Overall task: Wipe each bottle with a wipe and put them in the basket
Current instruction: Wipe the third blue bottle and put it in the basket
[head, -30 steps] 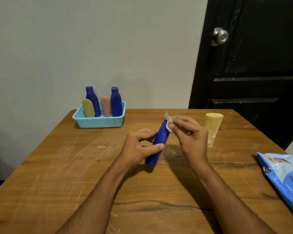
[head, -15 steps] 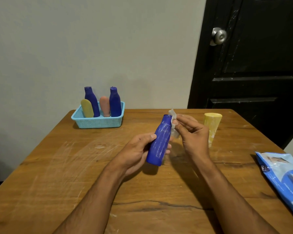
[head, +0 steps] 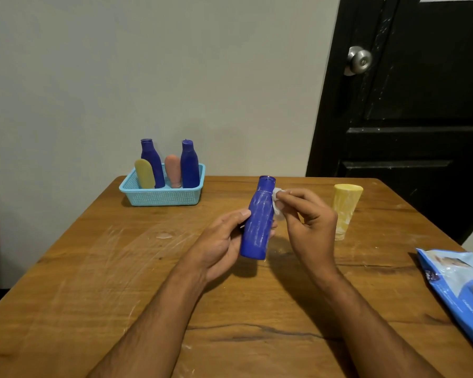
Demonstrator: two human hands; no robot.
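Observation:
My left hand (head: 221, 245) grips a blue bottle (head: 258, 222) by its lower body and holds it nearly upright above the middle of the table. My right hand (head: 310, 225) pinches a small white wipe (head: 277, 203) against the bottle's right shoulder, just under the cap. A light blue basket (head: 161, 196) at the far left of the table holds two blue bottles, a yellow one and a pink one. A yellow bottle (head: 345, 208) stands cap-down behind my right hand.
A blue pack of wipes (head: 460, 290) lies at the table's right edge. The wooden table (head: 93, 282) stands against a grey wall, with a black door (head: 421, 118) at the back right.
My left hand has tilted the blue bottle from a slant to nearly upright. My right hand with the wipe has slid from the cap down to the bottle's shoulder.

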